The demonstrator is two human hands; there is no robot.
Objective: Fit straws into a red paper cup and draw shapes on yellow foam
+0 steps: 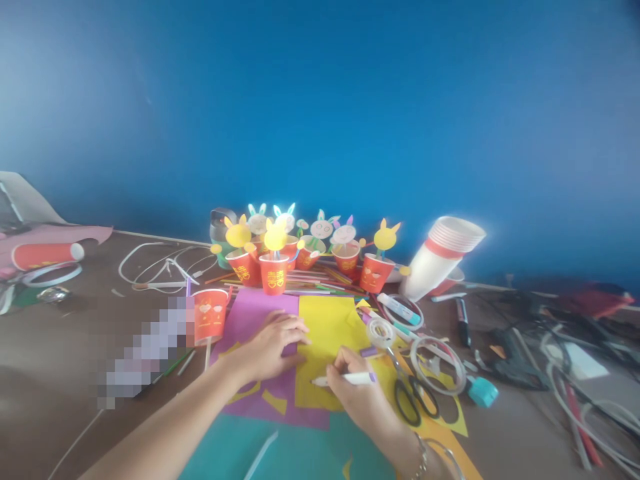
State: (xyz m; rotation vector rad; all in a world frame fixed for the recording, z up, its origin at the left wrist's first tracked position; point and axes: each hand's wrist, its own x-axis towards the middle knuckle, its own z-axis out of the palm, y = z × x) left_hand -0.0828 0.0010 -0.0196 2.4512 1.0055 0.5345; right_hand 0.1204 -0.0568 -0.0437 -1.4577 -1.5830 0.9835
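Note:
My left hand lies fairly flat, fingers extended, across the edge between the purple paper and the yellow paper. In my right hand is a white marker with a purple end, its tip low over the yellow paper; whether it touches cannot be seen. Yellow offcuts lie on the purple sheet, and teal paper lies in front. Black-handled scissors and a roll of clear tape sit right of my right hand.
Red paper cups holding paper animal heads stand behind the sheets; another red cup is at left. A leaning stack of white cups stands at right rear. Farther right lie a black glue gun and tangled cables. A blue wall rises behind.

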